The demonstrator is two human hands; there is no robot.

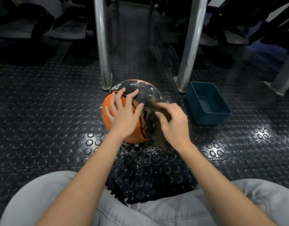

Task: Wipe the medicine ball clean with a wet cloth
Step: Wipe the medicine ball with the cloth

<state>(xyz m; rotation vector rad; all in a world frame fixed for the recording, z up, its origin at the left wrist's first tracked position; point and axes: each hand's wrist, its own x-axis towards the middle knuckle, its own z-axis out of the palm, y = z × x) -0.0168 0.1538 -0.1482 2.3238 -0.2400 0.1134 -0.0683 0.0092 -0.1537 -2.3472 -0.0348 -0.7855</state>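
An orange and black medicine ball (145, 92) sits on the studded rubber floor in the middle of the head view. Its black top is wet and streaked. My left hand (124, 111) lies spread over the ball's orange left side, fingers straight. My right hand (173, 123) holds a brown wet cloth (154, 110) against the ball's right side, fingers bent over it. The cloth hangs down to the floor and hides the ball's lower right part.
A blue plastic tub (207, 103) stands on the floor just right of the ball. Two metal legs (103, 46) (191, 46) rise right behind the ball. Water drops (140, 155) speckle the floor in front. My knees in grey trousers (42, 201) fill the bottom.
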